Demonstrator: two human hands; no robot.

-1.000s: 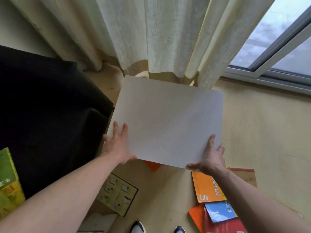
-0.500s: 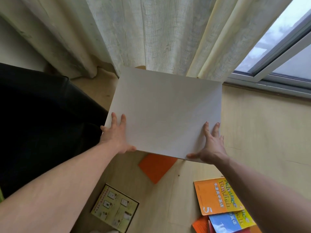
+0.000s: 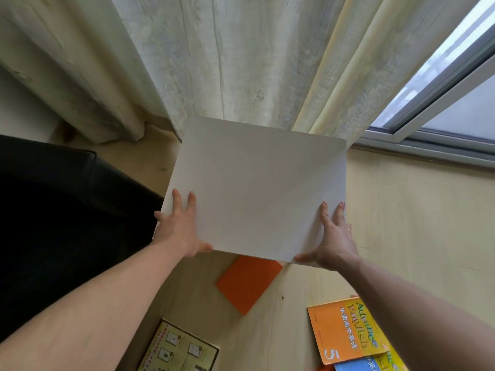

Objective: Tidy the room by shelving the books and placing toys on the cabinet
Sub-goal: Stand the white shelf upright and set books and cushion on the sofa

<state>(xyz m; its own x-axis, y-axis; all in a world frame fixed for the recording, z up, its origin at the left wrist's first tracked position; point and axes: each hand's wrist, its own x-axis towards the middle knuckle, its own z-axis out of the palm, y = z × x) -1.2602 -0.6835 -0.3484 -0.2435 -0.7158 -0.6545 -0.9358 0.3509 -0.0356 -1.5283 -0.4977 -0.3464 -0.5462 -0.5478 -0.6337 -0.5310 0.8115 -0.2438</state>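
Pale wooden flooring (image 3: 401,223) is seen from above, bounded at the far side by cream curtains (image 3: 241,62) and a window frame (image 3: 442,124) at the upper right, with a black upholstered piece of furniture (image 3: 61,210) filling the left. A large white board (image 3: 257,188) is held flat above the floor, its far edge against the curtain hem. Its near left corner is gripped by the left hand (image 3: 179,228), fingers laid straight on top and the thumb tucked under the near edge. Its near right corner is held in the same way by the right hand (image 3: 332,242), thumb curled beneath. On the floor, an orange book (image 3: 247,283) is partly covered by the board's near edge. An orange textbook marked 5 (image 3: 345,333) lies at the lower right, overlapping a blue book (image 3: 356,366). A yellow-green printed sheet (image 3: 179,349) lies at the bottom edge.
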